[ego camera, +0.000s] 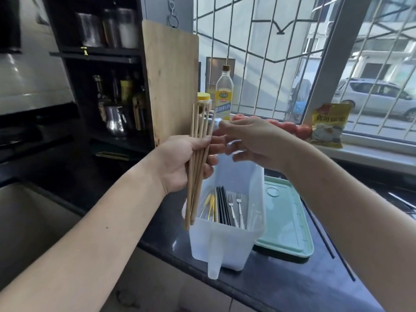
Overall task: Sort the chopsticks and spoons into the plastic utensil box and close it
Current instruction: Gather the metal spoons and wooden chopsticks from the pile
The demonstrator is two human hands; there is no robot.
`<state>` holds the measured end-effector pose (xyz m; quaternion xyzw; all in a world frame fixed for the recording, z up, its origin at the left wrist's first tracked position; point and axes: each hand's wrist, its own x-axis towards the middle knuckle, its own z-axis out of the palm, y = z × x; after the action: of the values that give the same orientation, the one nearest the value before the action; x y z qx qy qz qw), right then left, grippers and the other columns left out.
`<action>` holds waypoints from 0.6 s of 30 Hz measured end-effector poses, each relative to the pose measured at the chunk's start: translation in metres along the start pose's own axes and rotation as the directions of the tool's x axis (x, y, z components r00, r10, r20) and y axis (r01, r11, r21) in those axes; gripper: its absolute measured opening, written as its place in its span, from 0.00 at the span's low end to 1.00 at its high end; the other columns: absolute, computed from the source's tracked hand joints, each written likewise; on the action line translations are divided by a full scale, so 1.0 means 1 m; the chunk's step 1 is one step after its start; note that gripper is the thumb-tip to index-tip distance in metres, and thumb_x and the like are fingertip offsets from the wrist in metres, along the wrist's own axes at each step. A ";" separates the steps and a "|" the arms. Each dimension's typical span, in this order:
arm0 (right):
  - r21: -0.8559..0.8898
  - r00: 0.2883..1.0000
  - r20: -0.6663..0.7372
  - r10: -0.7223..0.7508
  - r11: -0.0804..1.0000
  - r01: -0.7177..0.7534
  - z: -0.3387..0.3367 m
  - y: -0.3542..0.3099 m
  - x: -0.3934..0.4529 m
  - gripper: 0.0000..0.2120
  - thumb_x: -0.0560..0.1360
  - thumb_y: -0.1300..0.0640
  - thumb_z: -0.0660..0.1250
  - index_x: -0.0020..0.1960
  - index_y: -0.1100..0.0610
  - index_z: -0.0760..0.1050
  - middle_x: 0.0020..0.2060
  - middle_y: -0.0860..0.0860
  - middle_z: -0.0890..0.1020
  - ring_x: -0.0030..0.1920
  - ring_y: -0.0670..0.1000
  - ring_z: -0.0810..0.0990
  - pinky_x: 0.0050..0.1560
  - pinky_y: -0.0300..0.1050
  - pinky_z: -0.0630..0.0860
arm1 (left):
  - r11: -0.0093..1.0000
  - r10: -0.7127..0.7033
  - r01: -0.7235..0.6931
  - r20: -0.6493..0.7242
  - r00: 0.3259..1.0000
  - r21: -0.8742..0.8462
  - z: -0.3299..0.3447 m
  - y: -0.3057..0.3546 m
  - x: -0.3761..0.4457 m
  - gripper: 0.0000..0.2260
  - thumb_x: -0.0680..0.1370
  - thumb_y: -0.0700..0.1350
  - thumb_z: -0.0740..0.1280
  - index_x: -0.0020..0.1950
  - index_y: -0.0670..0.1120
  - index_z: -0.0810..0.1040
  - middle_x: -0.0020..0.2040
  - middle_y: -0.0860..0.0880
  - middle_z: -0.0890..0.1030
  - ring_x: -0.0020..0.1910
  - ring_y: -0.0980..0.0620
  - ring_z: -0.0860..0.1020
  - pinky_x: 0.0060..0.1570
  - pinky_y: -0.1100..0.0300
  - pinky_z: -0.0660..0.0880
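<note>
My left hand (180, 163) grips a bundle of several wooden chopsticks (198, 122), held nearly upright above the left end of the translucent plastic utensil box (225, 244). My right hand (254, 143) hovers just right of the bundle with fingers spread and loosely bent, holding nothing. Inside the box lie black chopsticks (222, 206), two forks (236, 208) and gold-coloured utensils (209, 206). The box's pale green lid (286, 219) lies flat on the counter to the right of the box.
A wooden cutting board (171, 86) leans upright behind my hands. An oil bottle (224, 95), a yellow-lidded jar (203, 99), tomatoes (290, 127) and a yellow food bag (328, 124) stand along the windowsill. A sink (29, 221) lies at the left of the dark counter (292, 278).
</note>
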<state>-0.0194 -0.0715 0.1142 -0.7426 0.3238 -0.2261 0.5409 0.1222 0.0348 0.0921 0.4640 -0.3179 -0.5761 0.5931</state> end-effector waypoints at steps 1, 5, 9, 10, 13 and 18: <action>-0.015 1.000 0.005 -0.021 1.000 0.021 0.003 0.001 -0.002 0.14 0.80 0.48 0.68 0.52 0.58 0.84 0.37 0.50 0.82 0.37 0.47 0.78 0.42 0.44 0.74 | 1.000 -0.003 0.002 0.034 0.999 0.014 0.006 -0.001 0.000 0.14 0.86 0.43 0.56 0.54 0.40 0.80 0.43 0.45 0.84 0.30 0.53 0.78 0.26 0.63 0.75; 0.186 0.971 -0.238 -0.003 0.981 0.049 0.000 0.003 0.003 0.09 0.79 0.58 0.67 0.42 0.58 0.80 0.35 0.53 0.80 0.33 0.49 0.77 0.38 0.45 0.76 | 0.990 -0.012 0.008 0.028 1.000 0.144 0.015 -0.004 -0.004 0.15 0.87 0.44 0.56 0.61 0.39 0.80 0.47 0.43 0.86 0.38 0.47 0.85 0.32 0.57 0.81; -0.047 0.863 -0.498 -0.086 0.996 0.072 -0.017 -0.002 0.008 0.12 0.81 0.61 0.64 0.44 0.69 0.78 0.37 0.64 0.82 0.31 0.56 0.81 0.36 0.52 0.81 | 0.984 0.152 -0.112 -0.331 0.931 0.136 -0.002 -0.005 -0.001 0.11 0.87 0.43 0.57 0.59 0.39 0.77 0.42 0.43 0.82 0.32 0.47 0.82 0.29 0.54 0.81; -0.199 0.874 -0.473 -0.112 0.980 0.018 -0.015 0.001 0.011 0.13 0.80 0.61 0.65 0.44 0.71 0.78 0.34 0.63 0.83 0.29 0.56 0.82 0.37 0.54 0.83 | 0.981 0.187 -0.151 -0.405 0.895 0.121 -0.009 -0.003 0.001 0.10 0.86 0.42 0.57 0.58 0.41 0.76 0.39 0.45 0.79 0.29 0.49 0.78 0.26 0.57 0.79; -0.561 0.894 -0.422 -0.153 0.818 -0.125 -0.003 0.019 0.022 0.13 0.78 0.59 0.65 0.37 0.64 0.79 0.27 0.56 0.83 0.25 0.51 0.83 0.27 0.42 0.79 | 0.980 0.200 -0.181 -0.469 0.860 0.085 -0.022 0.001 0.004 0.09 0.86 0.42 0.57 0.55 0.43 0.76 0.34 0.49 0.71 0.27 0.53 0.69 0.22 0.64 0.70; -0.754 0.965 -0.146 0.220 0.606 -0.252 0.030 0.062 0.042 0.08 0.77 0.64 0.63 0.44 0.65 0.80 0.32 0.59 0.85 0.31 0.56 0.85 0.37 0.50 0.85 | 0.987 0.159 -0.147 -0.364 0.918 0.062 -0.015 -0.005 0.002 0.08 0.86 0.41 0.57 0.56 0.42 0.75 0.33 0.49 0.69 0.22 0.55 0.67 0.21 0.65 0.66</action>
<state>0.0155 -0.0952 0.0451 -0.8476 0.4940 -0.0081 0.1936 0.1346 0.0360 0.0816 0.5471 -0.2462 -0.4257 0.6774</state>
